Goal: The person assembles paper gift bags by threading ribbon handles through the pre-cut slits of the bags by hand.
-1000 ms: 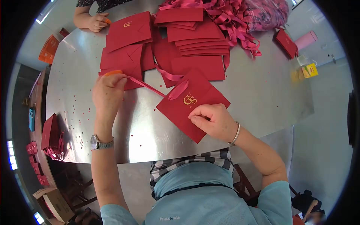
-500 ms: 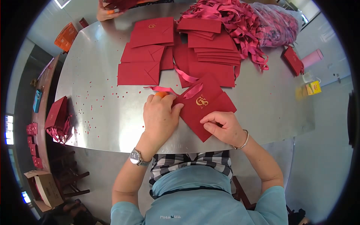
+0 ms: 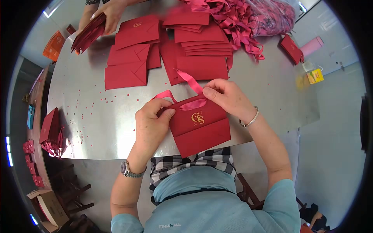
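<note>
A red paper bag (image 3: 202, 128) with a gold monogram lies before me at the table's front edge, its ribbon end toward the table's middle. My left hand (image 3: 152, 121) is closed on its upper left corner. At the upper right corner my right hand (image 3: 229, 99) pinches the bag's edge. A pink ribbon (image 3: 189, 80) rises from the top edge between my hands, and another ribbon loop (image 3: 164, 94) stands beside my left fingers. Flat red bags (image 3: 126, 75) lie in stacks beyond my hands.
Across the metal table (image 3: 105, 134), another person's hands (image 3: 110, 15) hold several red bags. Pink ribbons (image 3: 237, 23) and a plastic bag of them (image 3: 272, 17) lie at the back. Upright red bags (image 3: 49, 126) stand left; a pink bottle (image 3: 312, 46) lies right.
The bag has turned upright toward me and moved nearer the table edge. My right hand has moved up to its top corner, my left hand onto the other corner. The other person's bags have come forward.
</note>
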The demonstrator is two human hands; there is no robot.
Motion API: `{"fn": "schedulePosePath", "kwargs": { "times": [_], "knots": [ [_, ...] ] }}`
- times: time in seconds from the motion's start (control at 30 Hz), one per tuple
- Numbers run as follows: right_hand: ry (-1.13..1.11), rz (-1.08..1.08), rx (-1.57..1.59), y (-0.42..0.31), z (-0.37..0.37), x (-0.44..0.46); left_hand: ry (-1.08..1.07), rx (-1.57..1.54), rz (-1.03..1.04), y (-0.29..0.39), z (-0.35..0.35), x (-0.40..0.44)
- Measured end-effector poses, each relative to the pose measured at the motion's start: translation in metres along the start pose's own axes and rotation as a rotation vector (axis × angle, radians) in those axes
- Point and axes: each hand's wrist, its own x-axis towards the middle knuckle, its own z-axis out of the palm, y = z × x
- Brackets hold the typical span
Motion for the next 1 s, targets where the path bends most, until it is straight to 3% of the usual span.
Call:
{"fn": "schedulePosePath", "kwargs": {
  "times": [0.07,0.13,0.2,0.23,0.27,0.37,0.7,0.9,1.0],
  "knots": [
    [-0.059,0.013,0.059,0.003,0.004,0.002,0.003,-0.021,-0.023,-0.003,-0.001,-0.001],
    [0.005,0.046,0.228,0.009,0.012,0.000,-0.035,0.034,0.003,-0.004,-0.002,0.000],
    [0.124,0.000,0.354,0.006,0.022,-0.004,0.082,0.236,0.117,0.013,-0.001,-0.004],
    [0.166,-0.037,0.365,0.006,0.026,-0.006,0.192,0.470,0.427,0.015,0.000,-0.003],
    [0.189,-0.087,0.314,0.006,0.029,-0.006,0.201,0.455,0.553,0.025,0.002,-0.001],
    [0.238,-0.146,0.283,-0.003,0.038,-0.009,-0.036,0.681,0.496,0.046,0.014,0.002],
    [0.322,-0.205,0.210,-0.009,0.050,-0.016,0.077,0.510,0.485,0.030,0.020,0.003],
    [0.268,-0.178,0.240,-0.016,0.053,-0.013,0.172,0.639,0.613,0.028,0.019,-0.001],
    [0.291,-0.211,0.196,-0.017,0.054,-0.014,0.136,0.510,0.497,0.024,0.019,-0.003]
  ]
}}
